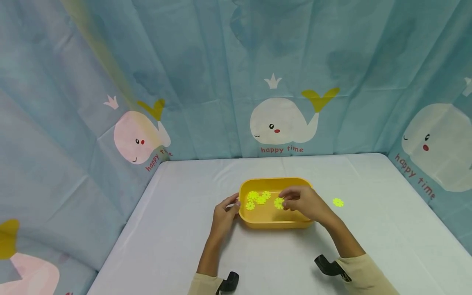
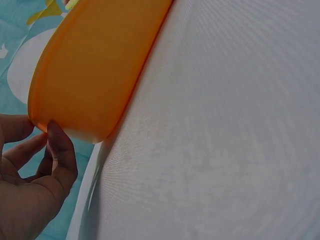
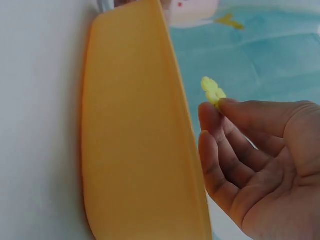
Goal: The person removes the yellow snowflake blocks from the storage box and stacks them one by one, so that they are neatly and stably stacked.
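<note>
A yellow plastic tray (image 1: 274, 225) with raised walls stands on the table, several neon-yellow flower-shaped pieces (image 1: 260, 200) lying in its left half. My left hand (image 1: 223, 214) pinches the rim at the tray's left end; in the left wrist view the thumb and fingers meet on the edge of the orange-looking wall (image 2: 95, 70). Over the tray's right half, my right hand (image 1: 303, 201) pinches one flower-shaped piece (image 3: 213, 91) between thumb and index finger, above the rim. Another flower-shaped piece (image 1: 338, 202) lies on the cloth right of the tray.
White cloth (image 1: 177, 229) covers the table. A light-blue curtain printed with whales (image 1: 282, 121) hangs behind the table and at both sides. Black wrist-worn devices (image 1: 328, 266) sit at both sleeves.
</note>
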A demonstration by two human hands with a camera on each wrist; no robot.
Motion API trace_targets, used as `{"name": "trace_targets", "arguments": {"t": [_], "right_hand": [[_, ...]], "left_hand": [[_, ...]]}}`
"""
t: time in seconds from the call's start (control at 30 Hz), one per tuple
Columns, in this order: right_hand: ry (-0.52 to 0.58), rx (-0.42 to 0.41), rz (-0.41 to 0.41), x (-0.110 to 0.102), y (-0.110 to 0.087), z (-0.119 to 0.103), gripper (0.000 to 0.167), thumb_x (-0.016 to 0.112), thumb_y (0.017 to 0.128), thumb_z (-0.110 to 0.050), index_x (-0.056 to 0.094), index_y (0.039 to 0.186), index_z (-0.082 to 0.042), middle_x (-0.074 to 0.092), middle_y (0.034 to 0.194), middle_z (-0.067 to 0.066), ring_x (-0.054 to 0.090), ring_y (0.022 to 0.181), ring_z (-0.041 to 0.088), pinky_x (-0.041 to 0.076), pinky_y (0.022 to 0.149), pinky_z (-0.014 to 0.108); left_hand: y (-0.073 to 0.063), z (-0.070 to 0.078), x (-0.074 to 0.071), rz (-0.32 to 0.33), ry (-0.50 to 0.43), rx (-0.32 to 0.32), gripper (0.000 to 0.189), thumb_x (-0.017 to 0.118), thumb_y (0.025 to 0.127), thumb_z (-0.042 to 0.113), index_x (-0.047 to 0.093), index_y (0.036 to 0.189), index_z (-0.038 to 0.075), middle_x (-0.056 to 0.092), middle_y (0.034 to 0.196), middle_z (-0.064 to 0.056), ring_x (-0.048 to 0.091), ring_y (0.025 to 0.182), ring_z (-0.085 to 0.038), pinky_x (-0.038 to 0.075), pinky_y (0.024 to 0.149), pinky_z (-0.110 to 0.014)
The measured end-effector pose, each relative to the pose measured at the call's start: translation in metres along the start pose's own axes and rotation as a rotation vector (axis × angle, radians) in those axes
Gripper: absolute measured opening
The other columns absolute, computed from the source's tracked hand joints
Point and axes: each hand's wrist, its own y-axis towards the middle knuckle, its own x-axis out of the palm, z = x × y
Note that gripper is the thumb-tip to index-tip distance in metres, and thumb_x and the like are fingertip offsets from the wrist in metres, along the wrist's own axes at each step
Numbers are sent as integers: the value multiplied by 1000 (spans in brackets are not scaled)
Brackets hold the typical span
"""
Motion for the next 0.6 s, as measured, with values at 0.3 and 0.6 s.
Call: {"name": "trace_targets", "arguments": {"t": [0.3, 0.6], "right_hand": [[33, 14, 113, -30, -18, 7, 28, 73, 101, -13, 71, 124, 3, 77, 104, 14, 74, 95, 34, 63, 82, 37], [55, 90, 224, -60, -32, 18, 37, 73, 102, -20, 69, 131, 2, 76, 112, 15, 74, 96, 24, 62, 81, 32]], "left_hand": [[0, -2, 0, -10, -10, 18, 40, 64, 107, 19, 65, 146, 9, 62, 134, -16, 67, 114, -30, 59, 80, -23], [-1, -1, 0, -3, -12, 24, 40, 65, 107, 20, 65, 145, 9, 63, 135, -16, 68, 112, -30, 58, 79, -22]]}}
